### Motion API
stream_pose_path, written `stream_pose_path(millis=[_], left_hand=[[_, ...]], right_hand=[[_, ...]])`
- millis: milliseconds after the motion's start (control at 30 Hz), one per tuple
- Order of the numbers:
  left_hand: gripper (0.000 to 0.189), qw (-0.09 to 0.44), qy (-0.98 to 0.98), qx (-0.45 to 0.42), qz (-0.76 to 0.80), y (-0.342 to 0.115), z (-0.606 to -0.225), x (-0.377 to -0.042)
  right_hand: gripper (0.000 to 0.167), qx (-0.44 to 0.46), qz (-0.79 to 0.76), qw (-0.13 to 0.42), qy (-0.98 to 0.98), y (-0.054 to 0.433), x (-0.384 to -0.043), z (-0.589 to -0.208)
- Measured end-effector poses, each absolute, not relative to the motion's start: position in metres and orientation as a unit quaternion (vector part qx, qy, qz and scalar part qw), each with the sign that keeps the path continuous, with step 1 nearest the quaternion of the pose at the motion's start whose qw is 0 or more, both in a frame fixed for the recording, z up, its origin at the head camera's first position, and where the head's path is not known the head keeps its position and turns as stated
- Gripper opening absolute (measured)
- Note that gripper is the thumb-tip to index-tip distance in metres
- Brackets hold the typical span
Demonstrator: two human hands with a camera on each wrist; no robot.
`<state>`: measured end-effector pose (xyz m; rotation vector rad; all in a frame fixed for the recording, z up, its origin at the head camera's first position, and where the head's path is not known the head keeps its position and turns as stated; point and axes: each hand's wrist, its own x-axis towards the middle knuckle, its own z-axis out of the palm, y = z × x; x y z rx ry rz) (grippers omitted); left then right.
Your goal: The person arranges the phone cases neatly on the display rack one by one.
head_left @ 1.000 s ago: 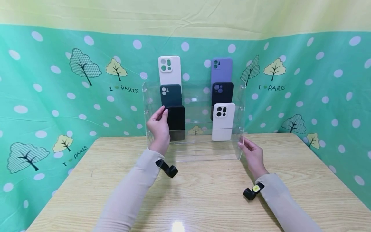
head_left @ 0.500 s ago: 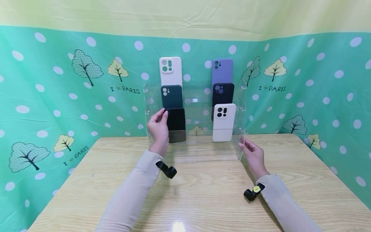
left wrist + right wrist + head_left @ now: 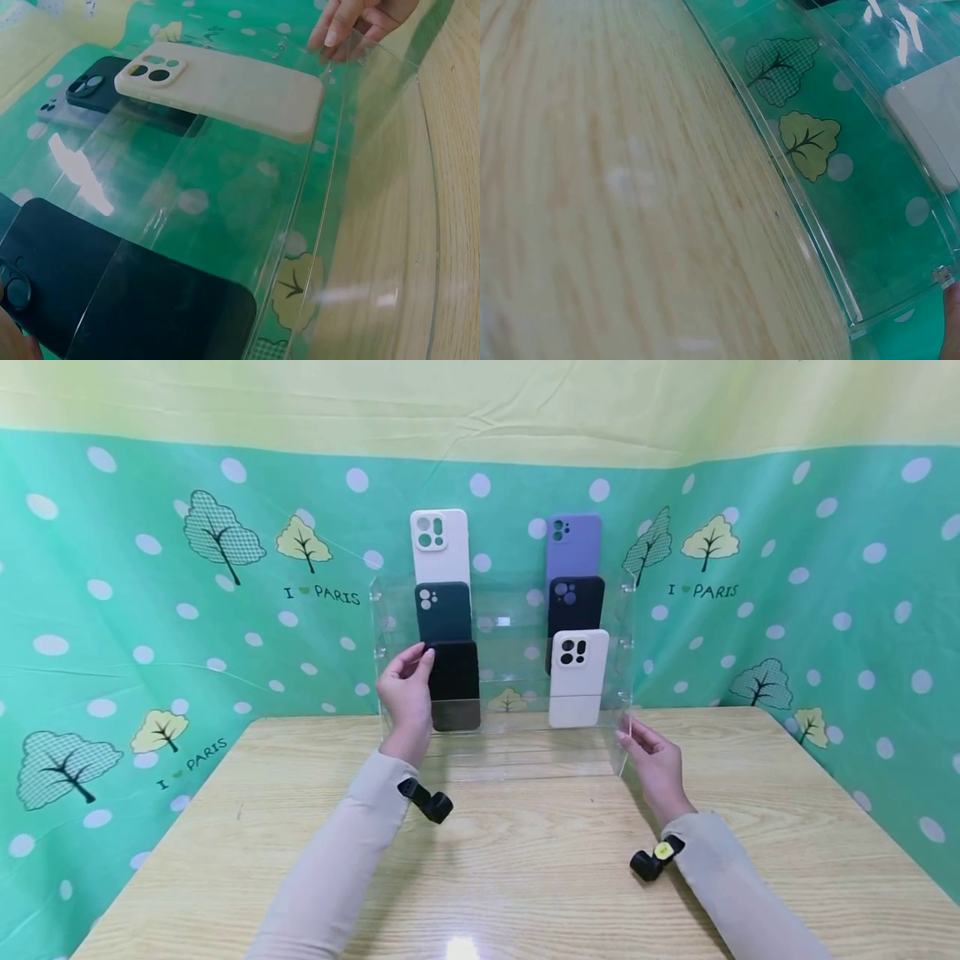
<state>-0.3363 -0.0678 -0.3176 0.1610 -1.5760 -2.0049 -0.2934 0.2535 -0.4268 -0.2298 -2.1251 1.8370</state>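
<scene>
A clear acrylic stepped display stand [image 3: 517,767] holds phone cases in two columns in the head view. My left hand [image 3: 407,697] pinches the upper left corner of a black phone case [image 3: 456,672] on the front tier. The lower part of that case shows through the stand's clear front lip. Behind it stand a dark green case [image 3: 444,614] and a white case [image 3: 439,547]. My right hand [image 3: 656,767] grips the stand's right side panel, its thumb in front. On the right column are a white case [image 3: 578,672], a dark case [image 3: 576,602] and a purple case [image 3: 573,545].
The stand rests on a light wooden table [image 3: 525,868] near its back edge. A green cloth [image 3: 247,652] with dots and trees hangs behind and at both sides. Black wrist cameras [image 3: 427,800] sit on both sleeves.
My left hand has moved slightly down with the black phone case, which sits a little lower behind the front lip. My right hand keeps its hold on the stand.
</scene>
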Motion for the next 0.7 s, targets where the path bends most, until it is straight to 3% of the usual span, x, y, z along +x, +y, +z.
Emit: stream_pose_path(millis=[700], left_hand=[[0.029, 0.306, -0.65, 0.01, -0.695, -0.105, -0.316, -0.319]], right_hand=[[0.053, -0.088, 0.647, 0.15, -0.743, 0.255, -0.293, -0.424]])
